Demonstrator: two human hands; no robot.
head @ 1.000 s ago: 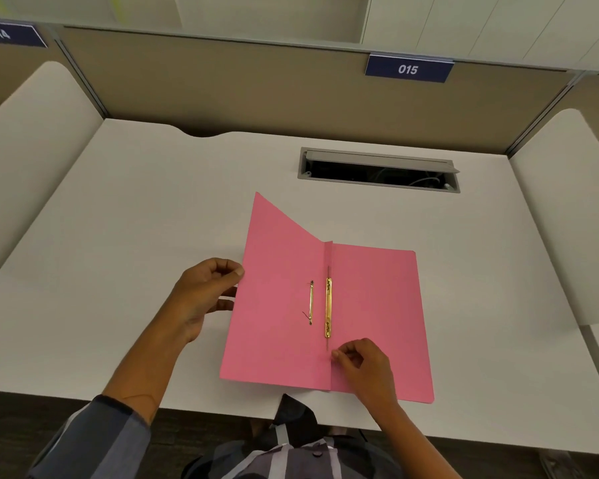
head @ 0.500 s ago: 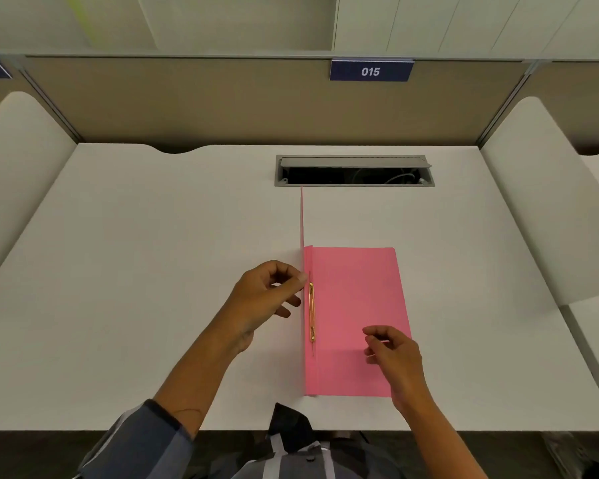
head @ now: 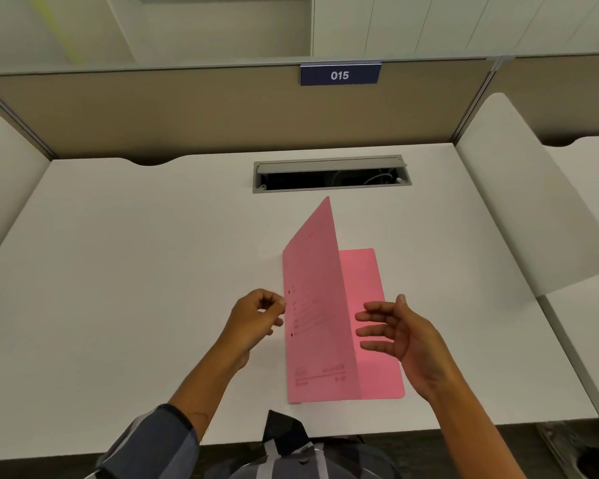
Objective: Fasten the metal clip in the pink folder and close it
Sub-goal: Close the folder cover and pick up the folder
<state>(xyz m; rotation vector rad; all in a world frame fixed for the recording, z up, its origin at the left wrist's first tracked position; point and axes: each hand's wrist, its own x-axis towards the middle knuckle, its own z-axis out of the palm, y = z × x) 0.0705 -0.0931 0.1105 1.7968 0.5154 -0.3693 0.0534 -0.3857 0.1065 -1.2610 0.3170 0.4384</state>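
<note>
The pink folder (head: 317, 316) lies on the white desk (head: 135, 271) with its spine to the left. Its front cover stands tilted over to the right, part way down over the back cover (head: 377, 375). Faint print and two small dark holes show on the cover's outer face. The metal clip is hidden under the cover. My left hand (head: 255, 319) is loosely curled beside the spine, fingertips at the folder's left edge, holding nothing. My right hand (head: 400, 331) hovers over the back cover with its fingers spread towards the falling cover.
An open grey cable slot (head: 331, 174) is set in the desk just behind the folder. A beige partition with a blue sign "015" (head: 339, 75) closes the back. White side dividers (head: 533, 209) stand left and right. The desk's front edge is near my body.
The front cover swung from lying open on the left, through upright, to leaning right. My left hand let go of its edge. My right hand lifted off the folder and spread.
</note>
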